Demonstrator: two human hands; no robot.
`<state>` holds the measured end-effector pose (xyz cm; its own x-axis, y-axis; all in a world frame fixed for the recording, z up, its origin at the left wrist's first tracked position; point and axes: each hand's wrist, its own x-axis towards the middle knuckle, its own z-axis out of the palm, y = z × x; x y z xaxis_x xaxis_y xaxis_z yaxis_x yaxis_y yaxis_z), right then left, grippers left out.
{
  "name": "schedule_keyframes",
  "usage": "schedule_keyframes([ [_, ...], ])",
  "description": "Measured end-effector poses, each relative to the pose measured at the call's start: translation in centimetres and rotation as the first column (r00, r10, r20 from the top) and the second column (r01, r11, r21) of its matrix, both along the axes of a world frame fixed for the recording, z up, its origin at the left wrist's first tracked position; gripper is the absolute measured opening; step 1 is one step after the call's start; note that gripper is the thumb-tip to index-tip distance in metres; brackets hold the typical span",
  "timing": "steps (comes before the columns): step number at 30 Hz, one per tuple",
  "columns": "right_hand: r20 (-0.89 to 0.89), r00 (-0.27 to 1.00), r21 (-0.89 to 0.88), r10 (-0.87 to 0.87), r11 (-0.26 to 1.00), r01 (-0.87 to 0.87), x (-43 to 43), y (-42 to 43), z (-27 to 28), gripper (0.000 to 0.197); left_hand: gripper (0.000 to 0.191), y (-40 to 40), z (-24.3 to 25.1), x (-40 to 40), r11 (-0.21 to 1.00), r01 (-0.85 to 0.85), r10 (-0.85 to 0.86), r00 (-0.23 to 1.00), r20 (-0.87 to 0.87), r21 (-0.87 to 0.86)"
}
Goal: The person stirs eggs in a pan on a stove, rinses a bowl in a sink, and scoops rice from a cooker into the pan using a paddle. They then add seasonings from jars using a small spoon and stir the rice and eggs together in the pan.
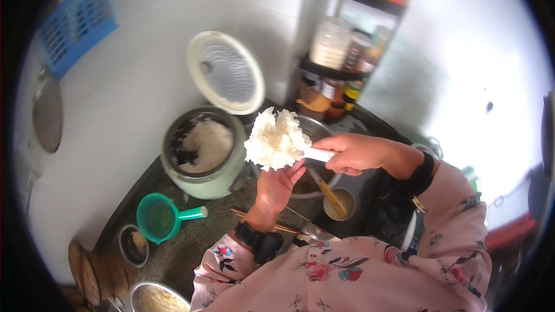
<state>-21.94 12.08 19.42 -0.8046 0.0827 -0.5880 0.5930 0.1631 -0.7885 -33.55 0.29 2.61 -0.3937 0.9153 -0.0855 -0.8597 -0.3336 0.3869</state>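
Note:
A large clump of cooked white rice (277, 138) sits on a white rice paddle (320, 154), whose handle my right hand (356, 152) grips. My left hand (276, 186) is raised under the near side of the clump, palm up and fingers apart; whether it touches the rice is hard to tell. Left of the hands stands a pale green rice cooker (221, 182) with its lid (226, 73) tilted up. More rice (210, 141) lies inside, scooped away on one side so the dark pot shows. Behind my hands is a partly hidden metal pan (318, 125).
A green plastic dipper (158, 219) and a small metal bowl (133, 246) stand at left on the dark countertop (208, 225). A cup (350, 201) holds a yellow-handled utensil (329, 193). Chopsticks (284, 228) lie near my left wrist. A corner rack (334, 71) carries jars and bottles.

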Motion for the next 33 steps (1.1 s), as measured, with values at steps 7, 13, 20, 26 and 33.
schedule_keyframes([
  [7, -0.034, 0.906, 0.333, -0.422, 0.850, 0.409, 17.4, 1.9, 4.3, 0.045, 0.039, 6.0, 0.6, 8.6, 0.928, 0.355, -0.362, 0.931, -0.041, -0.114],
  [13, -0.289, 0.717, 0.616, -0.635, 0.450, 0.646, 33.8, 7.3, -0.4, 0.049, 0.041, 8.6, 2.1, 13.5, 0.833, 0.518, -0.542, 0.834, -0.101, -0.193],
  [20, -0.169, 0.608, 0.966, -0.776, -0.009, 0.258, 38.7, 7.3, -12.3, 0.055, 0.042, 8.3, 2.7, 14.7, 0.787, 0.510, -0.602, 0.757, -0.254, -0.346],
  [26, -0.335, 0.600, 0.880, -0.727, -0.013, 0.475, 39.6, 7.3, -10.3, 0.049, 0.042, 6.6, 2.9, 12.8, 0.814, 0.424, -0.564, 0.741, -0.364, -0.397],
  [33, -0.172, 0.707, 0.931, -0.685, 0.122, 0.345, 43.5, 8.8, -10.7, 0.042, 0.043, 2.2, 3.0, 7.0, 0.894, 0.167, -0.405, 0.697, -0.592, -0.415],
])
